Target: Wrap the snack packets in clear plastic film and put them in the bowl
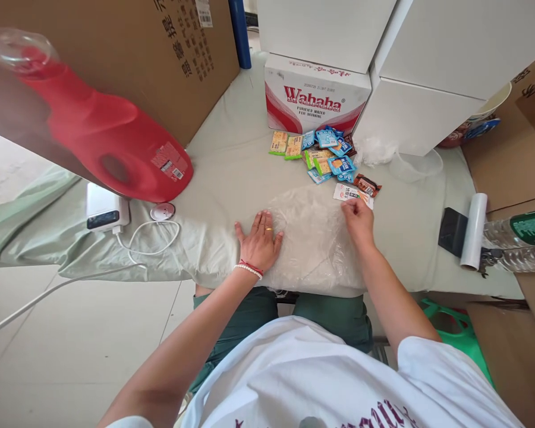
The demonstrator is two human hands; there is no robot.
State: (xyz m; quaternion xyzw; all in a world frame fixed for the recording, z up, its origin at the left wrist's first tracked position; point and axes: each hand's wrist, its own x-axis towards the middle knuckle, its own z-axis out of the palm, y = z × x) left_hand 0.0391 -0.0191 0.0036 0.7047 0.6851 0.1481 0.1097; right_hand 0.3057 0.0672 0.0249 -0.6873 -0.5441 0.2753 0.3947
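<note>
A clear plastic bag lies flat on the cloth-covered table before me. My left hand rests palm down with fingers extended at the bag's left edge. At the upper right of the bag, my right hand pinches the lower edge of a white snack packet. Just beyond lies a pile of small snack packets: yellow-green cracker packs, blue packets and a brown packet beside the white one.
A Wahaha water carton stands behind the pile, near white boxes. On the left are a large red jug and a white power bank with a cable. A plastic tub, white roll and bottles sit right.
</note>
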